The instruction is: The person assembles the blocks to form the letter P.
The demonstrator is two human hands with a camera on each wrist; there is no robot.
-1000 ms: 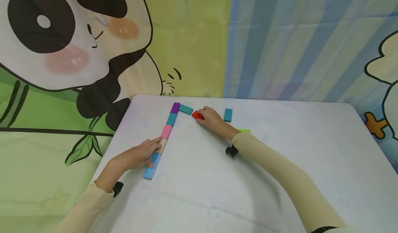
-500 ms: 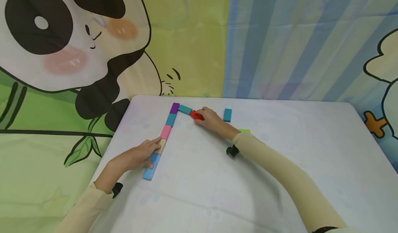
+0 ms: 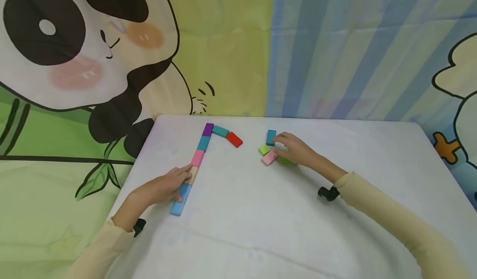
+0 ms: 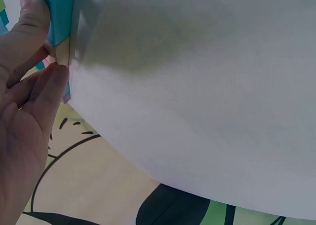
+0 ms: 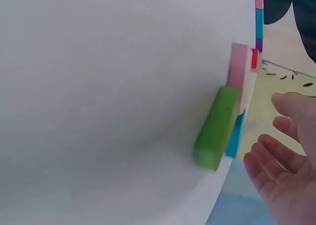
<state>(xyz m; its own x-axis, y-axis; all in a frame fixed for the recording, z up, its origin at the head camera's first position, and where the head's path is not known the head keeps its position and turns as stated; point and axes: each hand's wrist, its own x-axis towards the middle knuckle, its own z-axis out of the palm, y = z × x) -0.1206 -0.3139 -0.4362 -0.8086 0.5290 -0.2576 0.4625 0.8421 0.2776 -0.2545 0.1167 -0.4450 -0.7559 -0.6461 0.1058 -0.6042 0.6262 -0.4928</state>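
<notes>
In the head view, a slanting row of flat blocks runs up the table's left side: light blue (image 3: 181, 200), beige (image 3: 191, 175), pink (image 3: 197, 157), teal (image 3: 203, 143) and purple (image 3: 208, 129). My left hand (image 3: 169, 186) rests along its lower part, thumb on the light blue block, fingertips at the beige one. From the purple end, a teal block (image 3: 220, 131) and a red block (image 3: 234, 139) angle off right. My right hand (image 3: 296, 148) hovers with spread, bare fingers over a loose group: a blue block (image 3: 271, 137), a lime block (image 3: 264, 150), a light pink block (image 3: 269, 158) and a partly covered green block (image 5: 217, 129).
The white table (image 3: 231, 229) has its back edge against a printed cloth (image 3: 227, 47) with a panda and stripes. Black wrist cameras show below each wrist, the right camera (image 3: 328, 193) close above the tabletop.
My right hand has let go of the red block, which now lies against the teal one, and moved right to the loose group. The left hand keeps its place on the row.
</notes>
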